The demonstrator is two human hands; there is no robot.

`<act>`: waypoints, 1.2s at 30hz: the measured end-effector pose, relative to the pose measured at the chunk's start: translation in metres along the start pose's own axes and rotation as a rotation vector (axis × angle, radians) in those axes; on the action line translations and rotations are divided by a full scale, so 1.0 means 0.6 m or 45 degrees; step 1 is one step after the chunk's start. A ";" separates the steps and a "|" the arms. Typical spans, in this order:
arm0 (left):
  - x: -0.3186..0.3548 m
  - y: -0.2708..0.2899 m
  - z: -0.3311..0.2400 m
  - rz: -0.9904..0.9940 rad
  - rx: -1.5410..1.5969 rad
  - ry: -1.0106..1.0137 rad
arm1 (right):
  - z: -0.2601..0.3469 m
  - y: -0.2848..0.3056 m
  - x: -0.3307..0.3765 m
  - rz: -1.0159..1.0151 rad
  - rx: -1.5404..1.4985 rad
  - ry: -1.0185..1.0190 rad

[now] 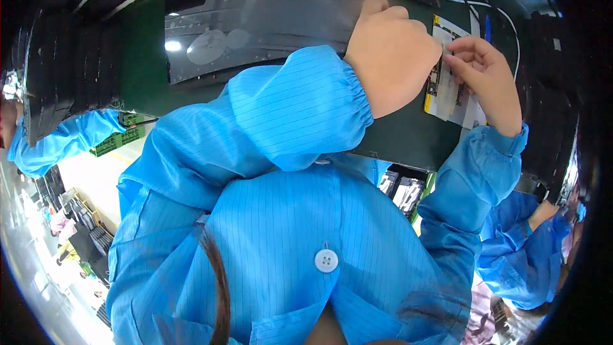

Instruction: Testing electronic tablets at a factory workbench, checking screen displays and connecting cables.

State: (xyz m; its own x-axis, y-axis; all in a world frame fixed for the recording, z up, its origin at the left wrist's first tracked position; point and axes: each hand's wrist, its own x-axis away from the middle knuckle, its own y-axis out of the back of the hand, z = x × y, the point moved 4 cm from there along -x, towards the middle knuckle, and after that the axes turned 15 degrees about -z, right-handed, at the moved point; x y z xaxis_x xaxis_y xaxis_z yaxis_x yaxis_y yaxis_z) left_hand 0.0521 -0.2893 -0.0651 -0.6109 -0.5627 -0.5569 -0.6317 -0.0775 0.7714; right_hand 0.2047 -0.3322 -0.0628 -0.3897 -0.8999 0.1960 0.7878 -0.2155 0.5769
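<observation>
Green table [399, 140]; white panel [449, 99], yellow-edged, black-marked; right grip [488, 80] narrow, hold unclear; left grip [396, 54]: cannot tell.

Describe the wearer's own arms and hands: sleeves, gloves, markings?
Left sleeve: loose, shiny bright blue, fine dark pinstripes, gathered cuff. Right sleeve: same blue, also loose; stripes harder to make out. Grip: left hand and right hand, both ungloved. No cables or printed markings visible on either arm.
</observation>
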 end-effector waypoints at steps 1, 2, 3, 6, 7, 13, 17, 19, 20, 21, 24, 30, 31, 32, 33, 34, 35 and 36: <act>0.002 -0.003 0.000 0.000 0.005 0.000 | -0.003 -0.002 0.000 -0.008 0.012 0.001; 0.003 -0.006 0.001 -0.014 0.016 0.002 | -0.008 -0.006 0.000 -0.009 0.016 -0.002; 0.004 -0.005 0.001 -0.027 0.023 0.001 | -0.008 -0.009 0.001 -0.014 0.012 0.069; 0.006 0.001 0.002 -0.035 0.038 -0.004 | 0.003 -0.015 0.006 -0.017 0.022 0.102; 0.006 0.001 0.004 -0.034 0.037 -0.004 | 0.007 -0.017 0.008 -0.014 0.035 0.064; 0.006 0.000 -0.002 -0.042 -0.005 -0.012 | 0.011 -0.018 0.010 -0.022 0.086 0.068; 0.006 -0.003 -0.008 -0.027 -0.004 -0.008 | -0.003 -0.012 0.004 0.005 0.023 0.131; 0.007 -0.005 -0.009 -0.028 0.004 -0.011 | -0.004 -0.011 0.006 -0.012 0.062 0.075; 0.009 -0.007 -0.009 -0.041 0.008 -0.013 | -0.004 -0.011 0.007 -0.013 0.062 0.074; 0.008 -0.008 -0.009 -0.055 0.012 -0.014 | -0.005 -0.011 0.006 -0.010 0.073 0.058; 0.008 -0.008 -0.007 -0.040 0.009 -0.015 | 0.000 -0.012 0.006 -0.011 0.131 0.046; 0.004 -0.010 -0.013 0.004 -0.049 -0.026 | -0.006 -0.006 0.002 -0.016 0.255 0.194; 0.004 -0.011 -0.012 0.008 -0.040 -0.030 | -0.004 -0.007 0.002 -0.008 0.287 0.185; 0.003 -0.011 -0.009 0.014 -0.073 -0.060 | -0.005 -0.009 0.001 -0.012 0.287 0.178; 0.000 -0.009 -0.009 0.012 -0.106 -0.092 | -0.003 -0.007 -0.001 -0.006 0.291 0.195; -0.001 -0.005 -0.008 0.006 -0.104 -0.100 | -0.001 -0.005 -0.005 0.000 0.293 0.214; -0.003 0.004 -0.007 -0.050 0.017 -0.108 | -0.009 -0.006 -0.010 0.067 0.211 0.203; -0.009 0.015 -0.005 -0.109 0.139 -0.126 | -0.011 -0.004 -0.012 0.049 0.212 0.210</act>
State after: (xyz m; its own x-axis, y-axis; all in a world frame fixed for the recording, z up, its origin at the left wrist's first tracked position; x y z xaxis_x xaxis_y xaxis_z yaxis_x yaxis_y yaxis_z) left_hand 0.0507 -0.2894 -0.0543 -0.5933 -0.4738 -0.6508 -0.7282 -0.0286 0.6848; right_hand 0.2087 -0.3276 -0.0706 -0.2670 -0.9589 0.0958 0.7058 -0.1269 0.6970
